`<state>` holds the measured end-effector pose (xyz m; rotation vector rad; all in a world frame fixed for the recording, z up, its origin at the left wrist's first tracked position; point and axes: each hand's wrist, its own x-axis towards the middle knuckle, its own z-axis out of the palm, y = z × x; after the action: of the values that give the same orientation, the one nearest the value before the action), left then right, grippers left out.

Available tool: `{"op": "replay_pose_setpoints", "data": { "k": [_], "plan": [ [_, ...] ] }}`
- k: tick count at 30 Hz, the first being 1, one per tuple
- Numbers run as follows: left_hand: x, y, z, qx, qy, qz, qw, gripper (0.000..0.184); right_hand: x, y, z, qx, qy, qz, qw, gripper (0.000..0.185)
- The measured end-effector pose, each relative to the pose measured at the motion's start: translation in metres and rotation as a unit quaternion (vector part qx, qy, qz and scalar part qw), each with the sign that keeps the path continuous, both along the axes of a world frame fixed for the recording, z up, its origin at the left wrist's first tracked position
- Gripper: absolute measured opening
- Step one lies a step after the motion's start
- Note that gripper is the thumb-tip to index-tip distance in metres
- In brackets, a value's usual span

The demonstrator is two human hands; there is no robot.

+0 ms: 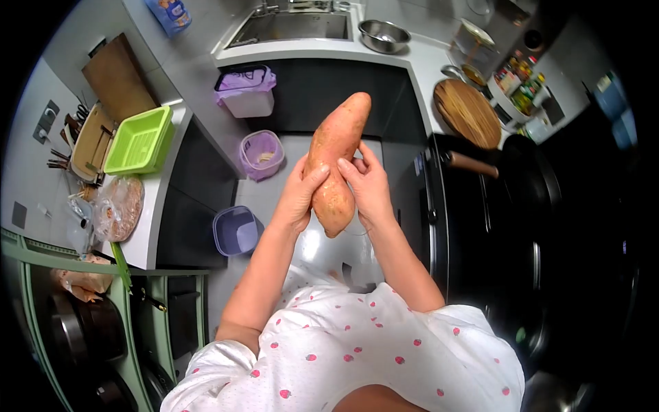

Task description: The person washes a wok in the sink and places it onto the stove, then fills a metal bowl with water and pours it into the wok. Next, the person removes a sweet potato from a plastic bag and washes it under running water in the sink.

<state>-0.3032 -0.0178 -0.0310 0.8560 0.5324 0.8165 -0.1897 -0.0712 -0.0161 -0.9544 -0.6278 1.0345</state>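
A large sweet potato with orange-pink skin is held up in front of me, its long end pointing up and slightly right. My left hand grips its left side, thumb across the front. From the right, my right hand closes on the same sweet potato near its narrow waist, the thumb pressed on the front. The fingers behind it are partly hidden. Below both hands the lower bulb of the sweet potato hangs free over the floor.
A sink and steel bowl are at the back. Bins, including a purple-lined bin, stand on the floor to the left. A green basket sits on the left counter. To the right are a round wooden board and a pan handle.
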Motion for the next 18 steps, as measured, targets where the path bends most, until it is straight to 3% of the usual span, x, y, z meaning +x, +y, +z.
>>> {"op": "replay_pose_setpoints", "data": {
  "k": [10,18],
  "plan": [
    [0.055,0.201,-0.031,-0.095,-0.027,0.057,0.993,0.043,0.052,0.209,-0.031,-0.039,-0.035,-0.002,0.999,0.059],
    [0.117,0.363,-0.035,-0.128,-0.008,0.063,0.99,0.041,0.112,0.372,-0.032,-0.058,-0.052,-0.008,0.997,0.054]
  ]
}}
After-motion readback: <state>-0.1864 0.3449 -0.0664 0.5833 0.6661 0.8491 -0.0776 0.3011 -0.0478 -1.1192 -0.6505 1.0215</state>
